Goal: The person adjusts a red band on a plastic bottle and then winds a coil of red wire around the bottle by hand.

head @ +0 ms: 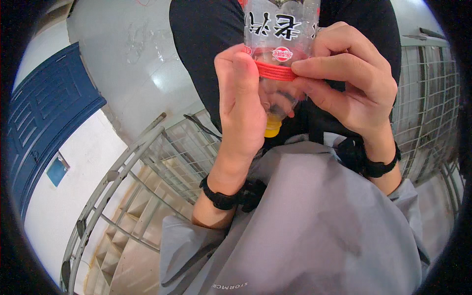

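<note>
A clear plastic bottle with black characters and a red emblem on its label is held cap down over the person's dark-clothed lap. Its yellow cap points toward the grey shirt. Several turns of red cord circle the bottle side by side below the label. My left hand grips the bottle's left side, its thumb at the left end of the turns. My right hand pinches the cord at the right side with thumb and index finger. The bottle's top end is out of frame.
Black trousers and a grey shirt surround the work. A metal bed frame rail curves at the left, with wire mesh beside it. More mesh stands at the right. A blue door is at far left.
</note>
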The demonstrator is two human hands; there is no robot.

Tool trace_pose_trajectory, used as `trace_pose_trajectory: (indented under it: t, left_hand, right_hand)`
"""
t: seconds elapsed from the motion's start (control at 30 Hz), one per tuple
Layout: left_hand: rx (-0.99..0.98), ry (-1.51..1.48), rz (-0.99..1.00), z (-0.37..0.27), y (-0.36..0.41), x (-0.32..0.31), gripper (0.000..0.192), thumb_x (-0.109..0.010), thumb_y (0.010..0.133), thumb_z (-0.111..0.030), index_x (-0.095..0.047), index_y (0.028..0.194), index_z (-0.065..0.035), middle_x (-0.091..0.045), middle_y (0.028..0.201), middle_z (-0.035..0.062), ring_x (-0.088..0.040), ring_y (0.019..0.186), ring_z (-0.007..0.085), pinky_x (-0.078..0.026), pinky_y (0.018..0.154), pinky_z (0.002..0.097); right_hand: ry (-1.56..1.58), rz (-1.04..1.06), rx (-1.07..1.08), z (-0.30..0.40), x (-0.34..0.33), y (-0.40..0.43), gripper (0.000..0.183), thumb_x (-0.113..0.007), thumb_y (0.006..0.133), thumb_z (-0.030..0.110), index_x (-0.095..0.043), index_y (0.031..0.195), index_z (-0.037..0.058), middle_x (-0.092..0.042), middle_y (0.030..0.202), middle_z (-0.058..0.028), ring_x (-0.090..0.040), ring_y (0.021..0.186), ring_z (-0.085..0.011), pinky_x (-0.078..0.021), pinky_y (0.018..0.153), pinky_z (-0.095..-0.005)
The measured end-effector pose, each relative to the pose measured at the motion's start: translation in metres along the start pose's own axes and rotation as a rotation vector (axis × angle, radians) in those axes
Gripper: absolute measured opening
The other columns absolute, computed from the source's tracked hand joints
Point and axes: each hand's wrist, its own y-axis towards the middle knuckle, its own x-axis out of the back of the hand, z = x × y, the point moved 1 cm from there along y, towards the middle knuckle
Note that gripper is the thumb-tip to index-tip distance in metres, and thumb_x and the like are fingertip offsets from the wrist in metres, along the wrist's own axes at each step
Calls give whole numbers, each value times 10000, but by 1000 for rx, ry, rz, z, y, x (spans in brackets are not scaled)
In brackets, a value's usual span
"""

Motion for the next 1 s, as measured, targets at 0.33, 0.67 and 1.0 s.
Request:
trace_pose_trajectory:
  t: [0.33,0.67,1.0]
  left_hand:
    - [91,-135,6,0,6,2,444,-338,1004,-456,-445,1128,-43,-628,1005,126,-671,760,185,-560,617,272]
    - [-10,-3,61,0,4,2,529,-325,1007,-384,-347,1394,-24,-599,1125,98,-643,840,124,-530,685,252]
    - [16,-176,76,8,4,8,549,-345,994,-391,-323,1393,-14,-578,1132,102,-607,781,123,-487,623,229]
  right_hand:
    - [-20,-24,-86,1,-5,-3,272,-763,625,-58,-693,885,-16,-564,803,-81,-544,712,-177,-421,600,-247]
    - [-99,14,-45,6,-4,6,269,-768,632,-35,-703,892,-7,-572,808,-75,-543,691,-151,-407,565,-227]
    - [-90,74,-137,10,-1,11,274,-749,642,-48,-704,906,13,-597,858,-86,-576,716,-159,-447,595,-228]
